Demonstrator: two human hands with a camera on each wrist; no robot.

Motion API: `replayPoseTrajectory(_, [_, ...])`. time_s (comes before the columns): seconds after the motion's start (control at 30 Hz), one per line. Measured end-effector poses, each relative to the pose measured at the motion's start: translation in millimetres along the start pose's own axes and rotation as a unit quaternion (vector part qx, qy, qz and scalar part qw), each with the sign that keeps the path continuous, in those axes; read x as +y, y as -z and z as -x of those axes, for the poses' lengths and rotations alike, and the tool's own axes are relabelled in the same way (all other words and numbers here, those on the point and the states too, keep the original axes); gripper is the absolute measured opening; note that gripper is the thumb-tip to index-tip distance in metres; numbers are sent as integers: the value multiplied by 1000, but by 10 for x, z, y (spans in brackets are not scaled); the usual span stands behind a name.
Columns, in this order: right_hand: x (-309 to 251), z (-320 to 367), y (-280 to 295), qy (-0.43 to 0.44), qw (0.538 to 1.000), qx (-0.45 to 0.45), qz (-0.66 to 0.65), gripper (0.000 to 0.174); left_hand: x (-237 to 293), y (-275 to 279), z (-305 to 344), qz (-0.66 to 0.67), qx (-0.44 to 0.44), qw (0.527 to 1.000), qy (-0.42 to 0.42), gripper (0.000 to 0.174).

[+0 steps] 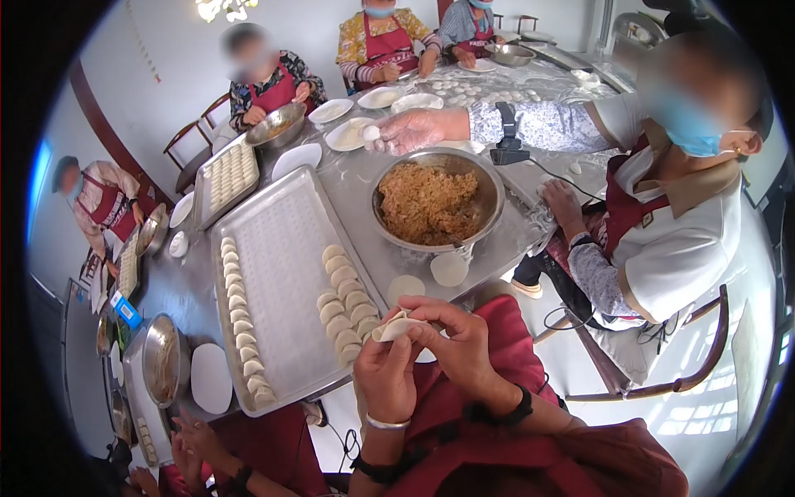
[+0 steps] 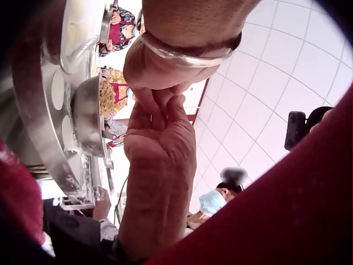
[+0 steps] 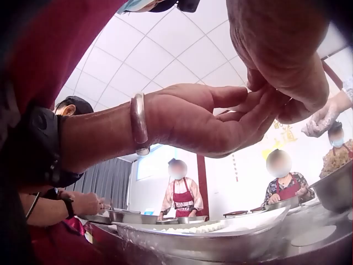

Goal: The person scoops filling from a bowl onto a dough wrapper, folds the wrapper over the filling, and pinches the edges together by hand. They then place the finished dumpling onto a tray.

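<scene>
A dumpling [image 1: 394,326], its pale wrapper folded over, is held up between both hands in front of the tray's near end. My left hand [image 1: 386,379], with a silver bracelet at the wrist, holds it from the left and below. From the other side my right hand [image 1: 457,338] pinches its edge with thumb and fingers. In both wrist views the fingers of the left hand [image 3: 187,118] and right hand [image 3: 276,49] meet, and the dumpling is hidden behind them. Flat round wrappers [image 1: 450,269] lie on the table just beyond the right hand.
A large metal tray [image 1: 277,207] carries rows of finished dumplings [image 1: 240,319]. Right of it stands a steel bowl [image 1: 497,211] of orange-brown filling [image 1: 431,203]. A person at the right [image 1: 687,224] reaches an arm across behind the bowl. Other people in red aprons work around the table.
</scene>
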State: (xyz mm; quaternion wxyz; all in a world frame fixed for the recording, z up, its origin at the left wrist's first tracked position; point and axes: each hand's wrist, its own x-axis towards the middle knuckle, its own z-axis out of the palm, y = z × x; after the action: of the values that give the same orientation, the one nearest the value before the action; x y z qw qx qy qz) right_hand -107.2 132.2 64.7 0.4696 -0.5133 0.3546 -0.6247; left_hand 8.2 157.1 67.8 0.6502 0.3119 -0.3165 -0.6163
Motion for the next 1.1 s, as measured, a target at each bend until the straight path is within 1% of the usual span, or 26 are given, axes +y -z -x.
replayPoseTrajectory(0.1, [21,2,-2,10,1000,0,12,14,14,-28,15,2,0,1000,2,39])
replayPoseTrajectory(0.2, [40,23,-17,-4,1000,-4,-2,14,26,-22,35,1,11,1000,5,39])
replayPoseTrajectory(0.5, [75,37,-21,0,1000,-16,24,15,-17,39,60,16,19,1000,-2,40])
replayPoseTrajectory(0.57, [99,33,-33,13,1000,-10,26,14,-1,20,72,17,23,1000,-4,41])
replayPoseTrajectory(0.63, [111,48,-33,15,999,-4,46,13,1,21,67,-23,30,999,-6,42])
replayPoseTrajectory(0.73, [113,60,-28,-10,996,6,94,13,23,30,85,-72,37,997,-4,44])
replayPoseTrajectory(0.8, [97,51,-27,16,995,5,103,12,25,59,112,-92,37,995,-1,44])
replayPoseTrajectory(0.83, [80,61,-31,1,995,6,100,12,14,74,107,-96,31,995,-4,44])
replayPoseTrajectory(0.9, [136,70,-22,28,997,10,71,12,0,92,125,-106,15,994,-16,44])
replayPoseTrajectory(1.0, [151,51,40,53,994,-26,88,14,-12,80,101,-121,-15,992,-44,44])
replayPoseTrajectory(1.1, [210,2,86,127,982,-47,132,15,7,97,82,-185,-14,981,-52,43])
